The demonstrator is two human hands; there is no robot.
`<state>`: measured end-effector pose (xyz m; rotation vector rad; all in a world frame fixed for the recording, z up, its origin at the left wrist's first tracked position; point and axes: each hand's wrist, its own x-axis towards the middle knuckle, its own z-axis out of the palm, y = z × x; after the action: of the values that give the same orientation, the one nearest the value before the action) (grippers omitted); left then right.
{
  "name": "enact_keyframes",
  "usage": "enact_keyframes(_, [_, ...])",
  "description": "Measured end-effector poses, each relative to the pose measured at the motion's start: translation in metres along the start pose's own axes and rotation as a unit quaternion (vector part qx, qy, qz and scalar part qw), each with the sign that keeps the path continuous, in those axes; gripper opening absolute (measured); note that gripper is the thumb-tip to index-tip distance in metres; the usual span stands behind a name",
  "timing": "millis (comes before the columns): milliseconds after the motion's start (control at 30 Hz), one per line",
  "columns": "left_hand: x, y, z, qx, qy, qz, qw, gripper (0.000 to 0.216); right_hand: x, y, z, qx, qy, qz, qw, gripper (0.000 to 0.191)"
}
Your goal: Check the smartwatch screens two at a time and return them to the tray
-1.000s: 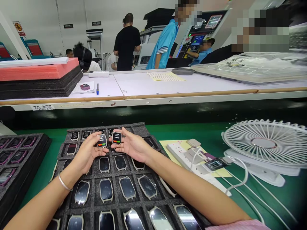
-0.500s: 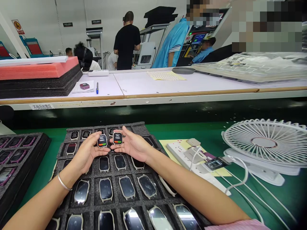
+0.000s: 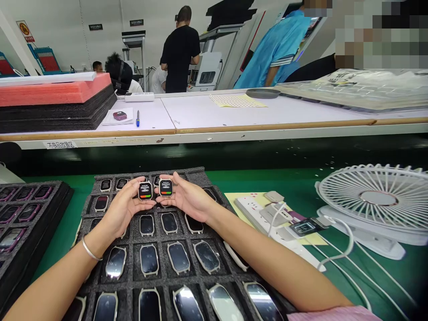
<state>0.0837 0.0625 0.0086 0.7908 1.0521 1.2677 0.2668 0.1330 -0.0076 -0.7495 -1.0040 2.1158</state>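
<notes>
My left hand (image 3: 125,207) grips a strapless smartwatch (image 3: 145,191) between thumb and fingers. A matching smartwatch (image 3: 166,187) is held in my right hand (image 3: 189,196), close beside the first. Both screens are lit, with white text on black and a red and green strip at the bottom. The two hands are above the far rows of a dark grey foam tray (image 3: 160,281). In its compartments lie several silver-framed watches, such as the dark-screened watch (image 3: 149,260) in a middle row. My palms and forearms hide part of the tray.
A second foam tray (image 3: 43,227) with purple-framed watches stands at the left. To the right are a white power strip (image 3: 249,211) with cables and a white fan (image 3: 377,198). A raised shelf (image 3: 203,118) with foam sheets (image 3: 56,96) runs across the back; several people are beyond it.
Both watches stay in my hands; the left one now faces me more squarely and its text shows more clearly. My view has shifted slightly. Behind the shelf, the person in blue has moved right.
</notes>
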Motion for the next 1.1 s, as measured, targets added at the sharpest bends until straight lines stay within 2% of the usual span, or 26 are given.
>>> enact_keyframes(200, [-0.001, -0.001, 0.000, 0.001, 0.000, 0.031, 1.000, 0.050, -0.002, 0.003, 0.001, -0.020, -0.012, -0.052, 0.998, 0.031])
enact_keyframes(433, [-0.002, -0.002, 0.002, 0.026, 0.007, 0.042, 0.999, 0.054, -0.003, 0.001, 0.000, -0.020, -0.022, -0.038, 0.999, 0.030])
enact_keyframes(700, [0.000, -0.007, 0.000, 0.085, 0.022, 0.082, 0.993, 0.065, -0.009, 0.001, 0.002, -0.061, -0.050, -0.061, 0.995, 0.064])
enact_keyframes(1100, [-0.001, -0.005, 0.003, 0.092, 0.016, 0.105, 0.990, 0.066, -0.009, 0.002, 0.001, -0.065, -0.071, -0.072, 0.993, 0.073])
